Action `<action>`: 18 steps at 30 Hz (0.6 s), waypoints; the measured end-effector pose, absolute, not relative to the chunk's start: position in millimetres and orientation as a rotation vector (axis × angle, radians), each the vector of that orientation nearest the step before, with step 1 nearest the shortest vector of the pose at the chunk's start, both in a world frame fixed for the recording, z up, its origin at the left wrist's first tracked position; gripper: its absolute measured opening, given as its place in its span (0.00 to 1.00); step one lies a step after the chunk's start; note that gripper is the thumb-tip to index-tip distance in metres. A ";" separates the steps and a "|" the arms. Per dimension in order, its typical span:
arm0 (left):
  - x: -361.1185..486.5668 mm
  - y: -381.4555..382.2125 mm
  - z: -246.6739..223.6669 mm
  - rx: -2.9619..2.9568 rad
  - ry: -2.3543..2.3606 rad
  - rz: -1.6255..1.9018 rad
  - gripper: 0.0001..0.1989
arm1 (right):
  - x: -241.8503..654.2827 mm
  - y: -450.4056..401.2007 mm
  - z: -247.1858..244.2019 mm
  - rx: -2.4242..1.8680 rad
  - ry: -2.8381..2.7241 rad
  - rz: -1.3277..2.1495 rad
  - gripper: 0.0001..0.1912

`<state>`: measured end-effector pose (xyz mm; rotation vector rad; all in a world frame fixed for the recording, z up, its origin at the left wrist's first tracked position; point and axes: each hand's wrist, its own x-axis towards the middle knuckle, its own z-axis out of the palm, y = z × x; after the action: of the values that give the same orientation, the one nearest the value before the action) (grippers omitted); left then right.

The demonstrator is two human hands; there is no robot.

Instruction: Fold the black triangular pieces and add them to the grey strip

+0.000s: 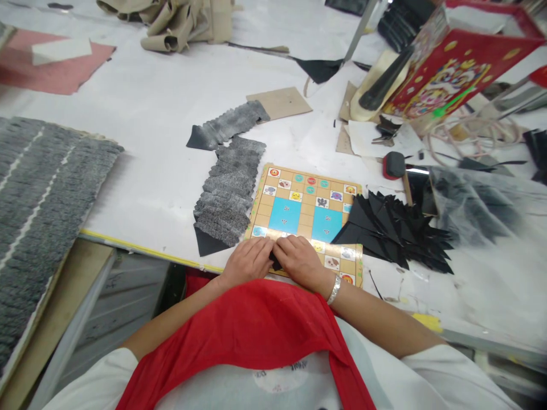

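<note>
My left hand (250, 259) and my right hand (299, 261) meet at the near edge of a colourful game board (306, 210). Both have their fingers closed on a small black piece (276, 262) that shows between them, mostly covered by the fingertips. Left of the board lies a long row of overlapping grey-black pieces (228, 191), with a shorter row (228, 125) beyond it. A fanned pile of black pointed pieces (388, 230) touches the board's right side.
A red box (461, 62) stands at the back right, near a dark-red small block (394, 165) and clear plastic (474, 205). Grey ribbed material (47, 193) covers the left. Beige material (183, 23) and a pink sheet (55, 65) lie farther back.
</note>
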<state>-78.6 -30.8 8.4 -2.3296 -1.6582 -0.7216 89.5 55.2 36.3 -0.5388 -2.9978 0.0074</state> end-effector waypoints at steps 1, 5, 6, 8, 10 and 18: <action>-75.9 -30.6 7.0 -2.361 -1.648 -0.731 0.20 | 90.9 55.7 34.9 -0.541 -2.988 0.012 0.11; -70.4 -29.8 4.1 -2.384 -1.700 -0.705 0.22 | 108.0 57.1 30.0 -0.556 -2.899 0.107 0.14; -70.2 -29.7 4.4 -2.378 -1.692 -0.693 0.22 | 114.1 56.6 29.6 -0.564 -2.876 0.128 0.14; -70.0 -29.2 6.0 -2.366 -1.662 -0.661 0.22 | 125.6 54.7 30.1 -0.594 -2.851 0.147 0.14; -69.3 -28.3 8.3 -2.363 -1.646 -0.623 0.22 | 133.9 52.2 31.6 -0.618 -2.852 0.143 0.15; -64.7 -25.7 12.7 -2.473 -1.675 -0.431 0.23 | 143.9 50.0 30.5 -0.616 -2.876 0.151 0.15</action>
<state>-64.7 -25.7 12.7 -2.4731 -1.6747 -0.4312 143.9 50.0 30.5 -0.6156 -2.8759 0.1512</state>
